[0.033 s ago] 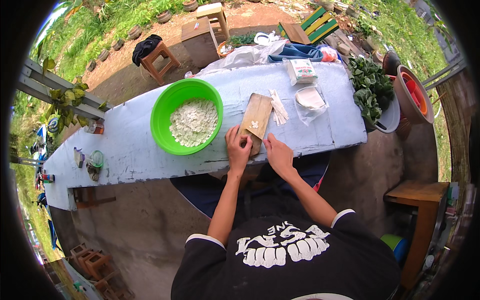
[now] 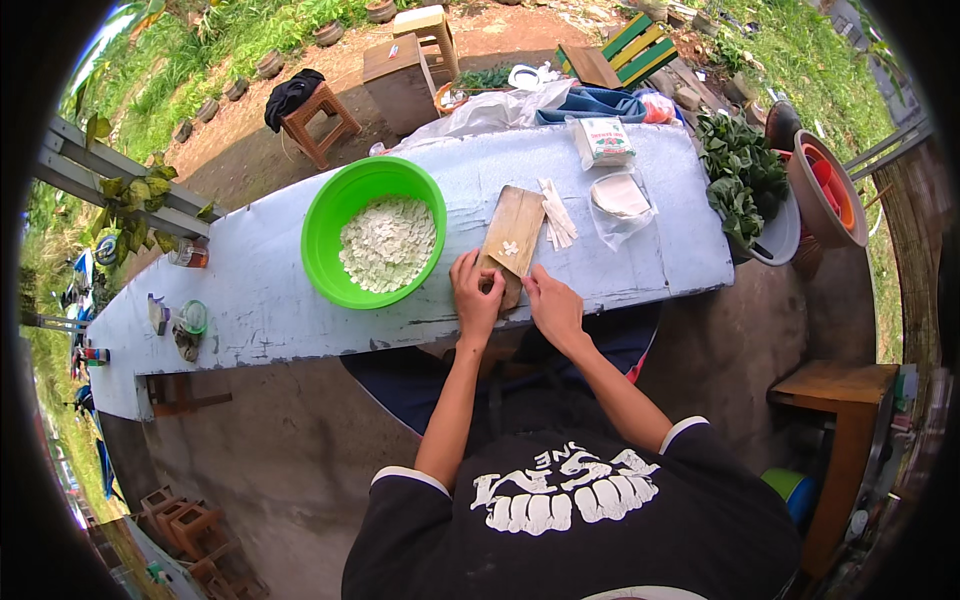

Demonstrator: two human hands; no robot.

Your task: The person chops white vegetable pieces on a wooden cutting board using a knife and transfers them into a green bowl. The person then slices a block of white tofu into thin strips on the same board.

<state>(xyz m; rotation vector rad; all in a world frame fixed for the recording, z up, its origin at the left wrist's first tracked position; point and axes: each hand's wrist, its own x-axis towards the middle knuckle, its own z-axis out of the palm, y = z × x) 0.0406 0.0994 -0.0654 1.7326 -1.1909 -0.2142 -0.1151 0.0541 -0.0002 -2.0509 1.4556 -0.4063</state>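
Observation:
A narrow wooden cutting board (image 2: 517, 212) lies at the table's near edge, with a few small white cut pieces (image 2: 510, 247) on it. My left hand (image 2: 476, 300) is closed in a pinch at the board's near left side; what its fingertips hold is hidden. Across the board runs the thin edge of what looks like a knife (image 2: 508, 266), and my right hand (image 2: 555, 312) grips its right end. Thin white strips (image 2: 556, 214) lie just right of the board. To the left, a green basin (image 2: 318, 235) holds a heap of small white pieces (image 2: 388, 244).
An open plastic bag of pale square sheets (image 2: 621, 197) and a wrapped package (image 2: 603, 143) lie right of the strips on the pale blue table (image 2: 260, 270). Leafy greens (image 2: 742, 170) and a brown bowl (image 2: 825, 195) stand beyond the right end. Jars (image 2: 190, 254) sit at left.
My right hand has shifted very slightly left, toward my left hand. My left hand and the things on the table look the same.

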